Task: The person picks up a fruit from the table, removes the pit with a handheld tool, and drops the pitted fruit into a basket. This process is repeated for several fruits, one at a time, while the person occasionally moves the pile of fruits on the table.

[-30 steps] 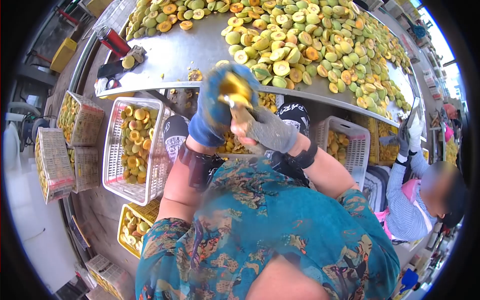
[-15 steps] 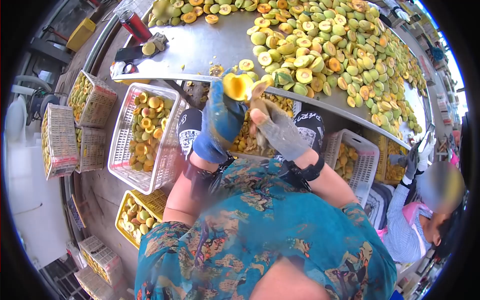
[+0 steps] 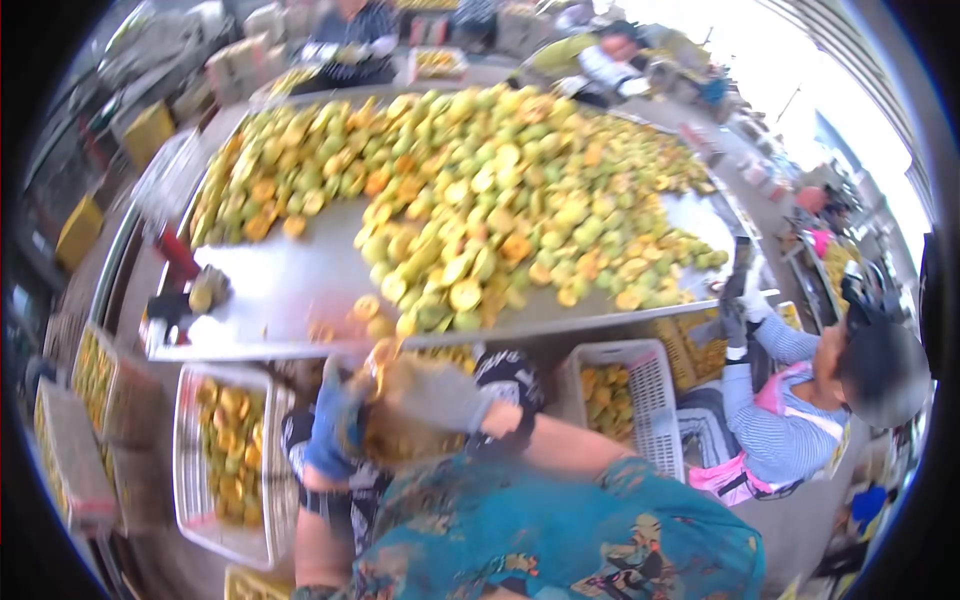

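Observation:
My left hand (image 3: 335, 422), in a blue glove, is low in front of me near the table edge, its fingers curled and blurred. An orange-yellow peach half (image 3: 384, 356), smeared by motion, shows at the top where the hands meet, against the left fingers. My right hand (image 3: 432, 392), in a grey glove, is closed beside it; what it grips is hidden. Below the hands is a container of cut fruit, partly covered. On the metal table (image 3: 290, 318) above them lies a large heap of halved peaches (image 3: 480, 210).
White crates of fruit stand at left (image 3: 185, 480) and right (image 3: 655, 400). A red can (image 3: 178, 252) and small dark objects lie at the table's left end. A co-worker (image 3: 780, 400) sits at right; other people are beyond the table.
My view has tilted up and turned, showing more of the table and the people beyond. My hands now appear lower and further left, closer together; the peach half's hollow face no longer shows.

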Motion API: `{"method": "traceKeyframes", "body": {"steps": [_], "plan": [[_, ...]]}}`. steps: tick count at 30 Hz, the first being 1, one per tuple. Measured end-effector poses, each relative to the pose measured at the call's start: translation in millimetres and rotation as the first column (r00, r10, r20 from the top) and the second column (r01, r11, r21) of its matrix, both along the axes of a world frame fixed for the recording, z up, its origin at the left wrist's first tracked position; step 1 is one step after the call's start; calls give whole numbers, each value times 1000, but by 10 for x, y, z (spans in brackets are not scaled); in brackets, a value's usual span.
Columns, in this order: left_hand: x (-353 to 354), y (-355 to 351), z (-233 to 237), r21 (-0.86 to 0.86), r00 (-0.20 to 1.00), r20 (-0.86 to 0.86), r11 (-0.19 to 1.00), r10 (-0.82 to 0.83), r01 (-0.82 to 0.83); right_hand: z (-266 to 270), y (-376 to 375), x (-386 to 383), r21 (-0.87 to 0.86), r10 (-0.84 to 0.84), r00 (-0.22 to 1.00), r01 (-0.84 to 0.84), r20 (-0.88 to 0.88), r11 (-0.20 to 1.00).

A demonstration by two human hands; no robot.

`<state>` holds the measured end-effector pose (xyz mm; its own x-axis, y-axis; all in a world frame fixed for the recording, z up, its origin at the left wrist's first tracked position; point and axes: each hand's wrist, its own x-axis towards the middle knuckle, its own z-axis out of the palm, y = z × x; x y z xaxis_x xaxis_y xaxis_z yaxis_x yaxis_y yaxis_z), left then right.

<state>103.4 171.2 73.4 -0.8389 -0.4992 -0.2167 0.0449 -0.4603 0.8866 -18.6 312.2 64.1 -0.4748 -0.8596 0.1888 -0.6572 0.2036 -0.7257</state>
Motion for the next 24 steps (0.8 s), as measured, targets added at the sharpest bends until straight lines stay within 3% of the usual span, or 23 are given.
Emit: {"method": "traceKeyframes", "body": {"steps": [1,2,4,6,7,8,9,10,11,12,13,14,15,16,17,19,20,21,22,23,24], "plan": [[-9,-57,83,-614,989,74,776,-127,145,-48,-28,15,-7,60,997,-59,40,998],[27,78,134,-28,989,-135,998,-55,52,-101,-33,-5,-16,120,990,-119,79,993],[39,147,271,32,987,-158,999,-5,10,226,95,33,-72,69,986,-58,154,996],[94,113,292,-12,995,-96,1000,-14,13,304,156,-10,-167,69,991,-50,115,985],[170,33,236,41,995,-89,998,-46,49,550,245,-23,-69,115,894,-94,432,993],[195,-5,250,94,994,-83,992,-77,85,678,297,-25,4,116,698,-168,707,986],[225,21,305,67,998,-67,998,-11,16,543,302,-78,-241,322,572,-215,754,946],[227,11,337,64,998,-62,998,-19,23,497,330,-136,-245,320,571,-207,756,947],[232,-2,360,56,999,-15,998,39,-39,482,375,-205,-336,391,226,-248,892,909],[247,-17,374,46,994,36,994,99,-101,420,400,-250,-436,408,-156,-248,899,865],[275,-63,354,31,998,-8,998,57,-56,163,340,-292,-386,377,-81,-228,923,894],[301,-115,297,33,998,5,998,55,-55,-945,78,-487,-71,317,512,-443,798,894],[313,-173,223,1,996,36,997,82,-82,-1189,138,-447,202,335,844,-446,420,872],[322,-215,194,-36,992,66,993,111,-109,-1292,184,-399,433,374,924,-307,-76,848],[303,-93,382,-78,983,88,985,160,-154,-1095,212,-316,427,374,925,-314,-64,848],[220,-50,390,-130,975,76,972,206,-195,-313,297,-255,349,191,928,-303,319,887],[233,-17,387,-190,967,70,955,246,-229,-317,325,-230,145,175,960,-209,219,967],[218,11,435,-184,979,75,967,191,-174,135,338,-170,194,23,931,-100,365,976],[212,25,486,-179,984,89,974,156,-138,246,328,-133,169,-24,974,-16,227,986],[214,34,459,-228,987,80,966,140,-119,126,303,-152,96,-25,949,-5,313,995],[210,31,430,-279,990,75,956,119,-94,335,307,-142,73,29,967,-49,254,996]]}}
